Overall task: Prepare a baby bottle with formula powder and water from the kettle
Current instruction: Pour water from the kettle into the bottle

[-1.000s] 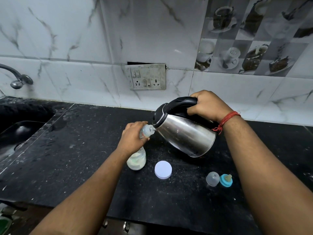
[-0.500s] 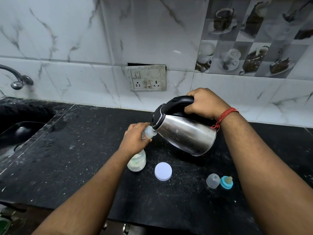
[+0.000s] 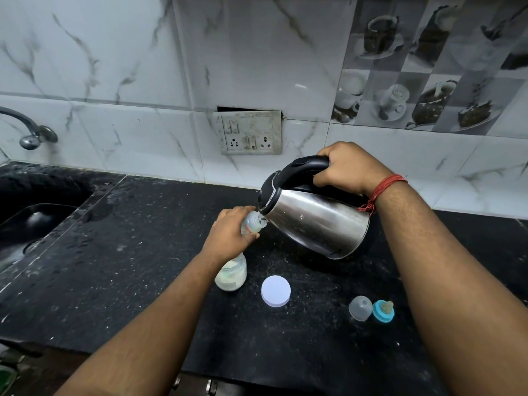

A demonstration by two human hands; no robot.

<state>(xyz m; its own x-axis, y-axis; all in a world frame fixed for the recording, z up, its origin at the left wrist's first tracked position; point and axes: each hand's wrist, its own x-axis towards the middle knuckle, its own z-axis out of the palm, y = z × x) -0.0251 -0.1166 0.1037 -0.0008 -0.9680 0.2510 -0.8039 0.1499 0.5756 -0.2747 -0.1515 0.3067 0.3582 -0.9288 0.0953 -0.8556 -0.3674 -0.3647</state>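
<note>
My left hand (image 3: pixel 230 235) grips the middle of the clear baby bottle (image 3: pixel 232 275), which stands on the black counter (image 3: pixel 128 267) with white formula in its bottom. The bottle's open neck pokes out above my fingers. A steel kettle (image 3: pixel 317 222) with a black lid and handle is tilted to the left, its spout at the bottle's mouth. My right hand (image 3: pixel 347 167) holds the kettle's handle from above. No stream of water is visible.
A round white lid (image 3: pixel 275 290) lies just right of the bottle. Further right sit a clear dome cap (image 3: pixel 360 308) and a teal nipple ring (image 3: pixel 383 310). A dark sink (image 3: pixel 34 221) and tap (image 3: pixel 31 135) are at the left, a switch socket (image 3: pixel 251 132) on the tiled wall.
The kettle has crept slightly up and left, keeping its spout at the bottle's mouth. My left hand stays around the bottle.
</note>
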